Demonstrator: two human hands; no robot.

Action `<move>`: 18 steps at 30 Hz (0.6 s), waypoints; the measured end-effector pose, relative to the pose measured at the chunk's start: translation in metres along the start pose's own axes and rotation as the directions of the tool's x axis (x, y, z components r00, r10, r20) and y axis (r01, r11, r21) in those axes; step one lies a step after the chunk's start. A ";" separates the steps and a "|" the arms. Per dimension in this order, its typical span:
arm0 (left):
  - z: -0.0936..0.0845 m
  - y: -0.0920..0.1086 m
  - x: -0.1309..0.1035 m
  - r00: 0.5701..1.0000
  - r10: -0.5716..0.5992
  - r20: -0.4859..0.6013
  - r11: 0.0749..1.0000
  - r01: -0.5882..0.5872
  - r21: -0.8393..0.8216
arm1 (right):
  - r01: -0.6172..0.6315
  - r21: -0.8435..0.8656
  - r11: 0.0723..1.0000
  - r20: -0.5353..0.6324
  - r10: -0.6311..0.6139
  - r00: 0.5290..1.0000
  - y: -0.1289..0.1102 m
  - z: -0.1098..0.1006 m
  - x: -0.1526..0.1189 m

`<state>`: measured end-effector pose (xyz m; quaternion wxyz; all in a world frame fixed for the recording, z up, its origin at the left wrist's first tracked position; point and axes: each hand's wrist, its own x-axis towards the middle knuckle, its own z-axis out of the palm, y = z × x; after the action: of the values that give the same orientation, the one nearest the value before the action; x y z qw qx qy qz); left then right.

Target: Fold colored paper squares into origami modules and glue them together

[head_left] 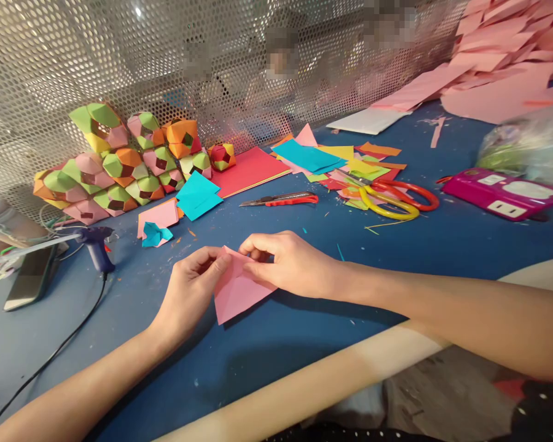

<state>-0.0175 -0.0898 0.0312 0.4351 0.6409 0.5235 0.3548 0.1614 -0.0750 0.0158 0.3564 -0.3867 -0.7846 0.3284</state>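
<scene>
Dark-blue plastic glue gun with a trailing black cord lies on the blue tabletop, at far left. Right of it, a small folded blue paper piece sits near the mesh screen's multicoloured origami balls. The left hand pinches the upper left edge of a creased pink paper sheet, held just above the table's front; the right hand grips its upper right side. Beyond, red-handled and yellow-handled metal scissors lie among coloured paper scraps.

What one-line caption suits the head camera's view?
Left hand and right hand hold pink paper, colourful folded-paper balls behind.
</scene>
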 end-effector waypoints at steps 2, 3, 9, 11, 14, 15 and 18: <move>0.000 -0.002 0.001 0.999 -0.031 -0.010 0.999 0.030 -0.027 | 0.000 0.026 1.000 0.043 -0.001 0.999 -0.002 -0.003 0.000; 0.000 -0.003 0.001 0.999 -0.040 -0.014 0.999 0.040 -0.037 | 0.002 0.035 0.999 0.061 -0.004 0.998 -0.002 -0.004 0.000; -0.002 -0.007 0.003 0.998 -0.015 -0.064 1.000 0.016 0.003 | -0.090 0.071 0.993 0.114 0.081 0.990 0.003 -0.013 0.005; -0.002 -0.008 0.003 0.998 -0.018 -0.056 1.000 0.019 0.014 | -0.117 0.132 0.984 0.113 0.102 0.988 0.004 -0.011 0.006; 0.000 -0.009 0.002 1.000 -0.002 -0.028 1.000 0.003 0.029 | -0.122 0.214 0.969 0.118 0.099 0.988 0.005 -0.003 0.005; 0.001 -0.009 0.001 1.000 0.003 -0.018 0.999 -0.002 0.033 | -0.120 0.212 0.970 0.110 0.099 0.989 0.006 -0.001 0.005; 0.003 -0.009 0.000 1.000 0.000 0.007 1.000 0.000 0.030 | -0.114 0.181 0.977 0.075 0.102 0.992 0.009 0.006 0.004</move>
<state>-0.0178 -0.0898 0.0214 0.4274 0.6487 0.5270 0.3447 0.1579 -0.0689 0.0069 0.3466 -0.3830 -0.7398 0.4311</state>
